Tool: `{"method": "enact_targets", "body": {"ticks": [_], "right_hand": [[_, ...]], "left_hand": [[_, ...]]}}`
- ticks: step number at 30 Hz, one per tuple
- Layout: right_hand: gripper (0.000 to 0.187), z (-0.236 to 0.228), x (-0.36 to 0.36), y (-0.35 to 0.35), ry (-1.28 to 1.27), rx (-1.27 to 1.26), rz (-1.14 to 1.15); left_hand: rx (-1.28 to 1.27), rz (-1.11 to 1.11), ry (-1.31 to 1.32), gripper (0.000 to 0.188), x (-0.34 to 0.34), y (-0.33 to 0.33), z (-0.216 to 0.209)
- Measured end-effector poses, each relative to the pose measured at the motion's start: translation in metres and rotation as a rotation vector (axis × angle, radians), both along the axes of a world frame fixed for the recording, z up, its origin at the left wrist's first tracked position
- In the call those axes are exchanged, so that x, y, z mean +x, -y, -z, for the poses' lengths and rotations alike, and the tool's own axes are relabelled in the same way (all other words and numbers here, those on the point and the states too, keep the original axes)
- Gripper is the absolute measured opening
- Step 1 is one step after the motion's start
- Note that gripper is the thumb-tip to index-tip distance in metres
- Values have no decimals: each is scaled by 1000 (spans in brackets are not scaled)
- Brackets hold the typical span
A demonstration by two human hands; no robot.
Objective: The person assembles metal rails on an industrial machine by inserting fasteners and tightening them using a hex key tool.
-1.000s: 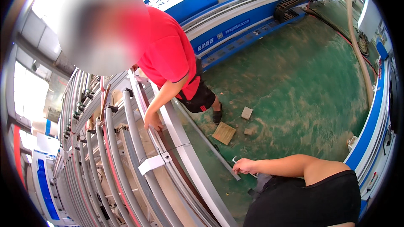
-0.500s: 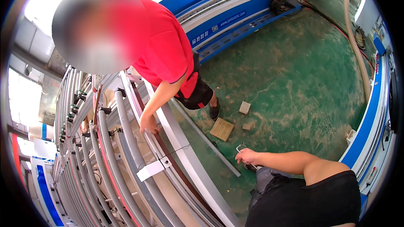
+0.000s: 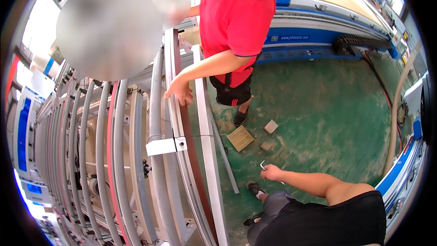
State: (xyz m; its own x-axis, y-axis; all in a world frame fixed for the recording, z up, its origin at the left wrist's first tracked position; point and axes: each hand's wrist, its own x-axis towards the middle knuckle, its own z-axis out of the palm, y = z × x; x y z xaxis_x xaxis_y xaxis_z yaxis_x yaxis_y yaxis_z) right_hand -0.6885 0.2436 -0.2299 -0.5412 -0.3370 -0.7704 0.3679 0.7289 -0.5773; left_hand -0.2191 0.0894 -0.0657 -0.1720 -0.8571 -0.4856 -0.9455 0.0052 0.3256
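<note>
My right hand [image 3: 272, 172] is closed round a silver L-shaped hex key [image 3: 262, 164]. The key's bent end sticks out above the fingers, and its straight end shows below the palm. My hand hangs in the air over the green floor, right of a long white beam [image 3: 207, 150], and touches nothing else. My left hand is out of sight. Beyond the beam, a co-worker in a red shirt [image 3: 236, 13] rests a hand [image 3: 180, 91] on a brown-and-silver rail [image 3: 187, 132]. A white bracket plate [image 3: 161, 146] crosses the rails, with thin wire beside it.
Grey roller tubes [image 3: 102, 141] fill a frame at the left. A loose grey pipe [image 3: 225, 159] lies along the beam. On the floor [image 3: 318, 109] are a wooden block [image 3: 240, 138] and two smaller blocks. A blue-and-white machine [image 3: 296, 36] stands at the back.
My view has turned, so the rails stand more upright and the co-worker appears farther right. My right hand keeps the hex key. The co-worker's hand stays at the rail.
</note>
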Motion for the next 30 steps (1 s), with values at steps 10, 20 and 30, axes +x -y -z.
{"method": "enact_targets", "body": {"ticks": [10, 20, 30], "right_hand": [[28, -33, 18, 25, -179, 163, -530], [34, -34, 136, 25, -452, 107, -1508], [31, 33, 389, -12, -325, 147, -2131]], "left_hand": [[-459, -180, 66, 72, 90, -128, 55], [-356, -888, -433, 44, 109, -274, 85], [-599, -858, -148, 38, 179, -415, 66]]}}
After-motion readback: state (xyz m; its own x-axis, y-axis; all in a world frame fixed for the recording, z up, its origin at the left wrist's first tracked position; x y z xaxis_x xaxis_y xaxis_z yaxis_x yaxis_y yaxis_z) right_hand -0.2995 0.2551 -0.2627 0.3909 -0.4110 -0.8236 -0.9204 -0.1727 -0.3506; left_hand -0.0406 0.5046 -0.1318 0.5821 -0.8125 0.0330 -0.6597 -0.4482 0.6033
